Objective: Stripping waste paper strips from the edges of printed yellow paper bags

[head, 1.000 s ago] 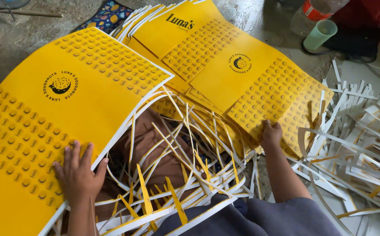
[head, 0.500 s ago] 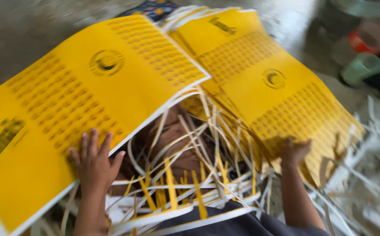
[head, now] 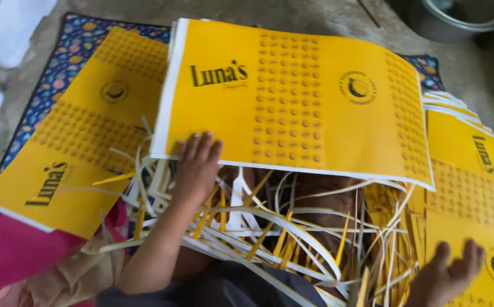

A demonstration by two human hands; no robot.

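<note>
A large yellow printed sheet (head: 298,102) with a dotted band lies raised across the middle. My left hand (head: 197,165) rests on its near left edge, fingers spread on the paper. My right hand (head: 447,272) lies flat on another yellow sheet (head: 474,199) at the lower right. A third yellow sheet (head: 82,136) lies to the left. Under the sheets, between my arms, sits a tangle of white and yellow paper strips (head: 275,233).
A patterned blue mat (head: 59,57) lies under the left sheet on a grey concrete floor (head: 315,17). Pink cloth (head: 14,256) lies at the lower left. A metal pot (head: 457,17) stands at the far right.
The view has swung left. The big sheet under my left hand has shifted right across the middle, and my right hand has moved to the lower right sheet.
</note>
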